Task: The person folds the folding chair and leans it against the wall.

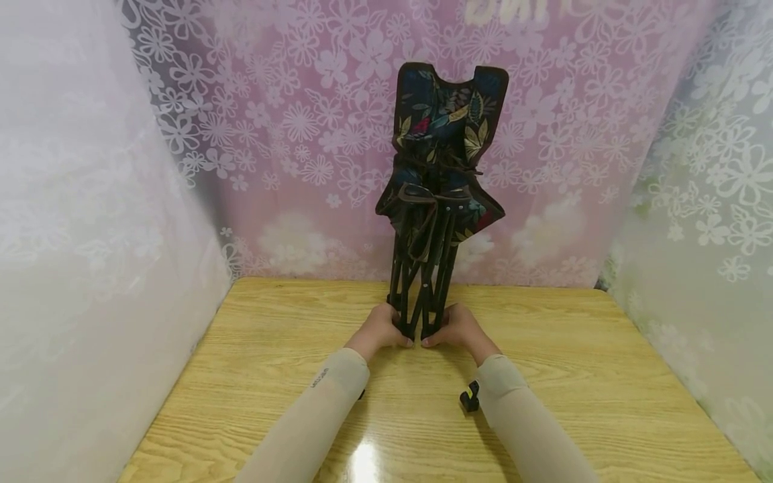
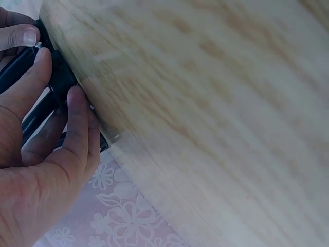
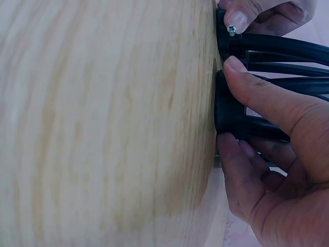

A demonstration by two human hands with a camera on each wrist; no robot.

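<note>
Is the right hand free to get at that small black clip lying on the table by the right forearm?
Probably not yet: the right hand grips the folded chair's legs, while the black clip sits beside the sleeve.

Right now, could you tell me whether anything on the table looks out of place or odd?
Nothing looks damaged. The folded chair stands upright on the table, both hands gripping its feet. One small black clip lies loose beside the right sleeve.

Lighting even and bright, overhead glare patch on the table (image 1: pixel 362 463) near edge; head view bowed at edges; left wrist view motion-blurred, right wrist soft.
</note>
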